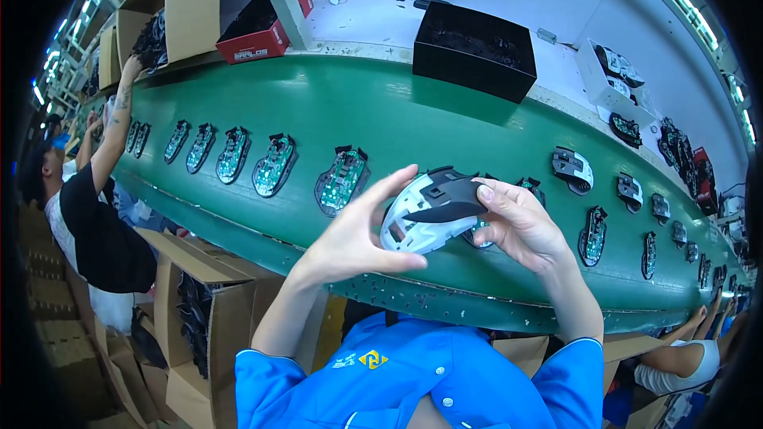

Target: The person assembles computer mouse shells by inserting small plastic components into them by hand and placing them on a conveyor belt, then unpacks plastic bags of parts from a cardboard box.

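Both my hands hold one white and black computer mouse top shell (425,210) above the green conveyor belt (413,119). My left hand (358,230) cups its left side, thumb underneath and fingers along the top edge. My right hand (517,222) grips its right end, fingertips on the black part. Just beyond the shell, a mouse base with a green circuit board (342,179) lies on the belt, and another base is partly hidden behind my right hand.
Several open mouse bases (274,165) lie in a row left, and assembled mice (572,168) right. A black bin (474,48), a red box (266,25) and a white box (608,83) stand behind. People work at left (95,214) and lower right (683,357). Cardboard boxes (214,310) sit below.
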`<action>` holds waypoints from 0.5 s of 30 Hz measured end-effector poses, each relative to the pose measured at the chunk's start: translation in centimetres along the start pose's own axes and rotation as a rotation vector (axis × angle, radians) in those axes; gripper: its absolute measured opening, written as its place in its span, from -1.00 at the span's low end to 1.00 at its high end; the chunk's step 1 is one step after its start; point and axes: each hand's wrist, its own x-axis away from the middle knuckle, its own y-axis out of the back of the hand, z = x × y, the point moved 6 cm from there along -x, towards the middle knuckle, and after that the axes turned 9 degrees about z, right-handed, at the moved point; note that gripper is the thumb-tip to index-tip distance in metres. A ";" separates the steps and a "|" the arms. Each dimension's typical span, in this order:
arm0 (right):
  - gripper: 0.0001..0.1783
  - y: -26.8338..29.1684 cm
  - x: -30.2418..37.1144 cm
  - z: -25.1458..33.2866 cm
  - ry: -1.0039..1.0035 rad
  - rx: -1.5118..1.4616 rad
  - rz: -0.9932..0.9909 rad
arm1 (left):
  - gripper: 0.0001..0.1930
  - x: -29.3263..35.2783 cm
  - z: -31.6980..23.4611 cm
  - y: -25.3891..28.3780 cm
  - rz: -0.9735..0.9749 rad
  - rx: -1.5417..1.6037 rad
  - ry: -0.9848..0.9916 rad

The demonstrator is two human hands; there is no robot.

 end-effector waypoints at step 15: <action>-0.79 0.2 3.1 2.5 0.149 0.501 0.028 | -0.14 0.2 0.7 -1.0 -0.120 0.369 0.206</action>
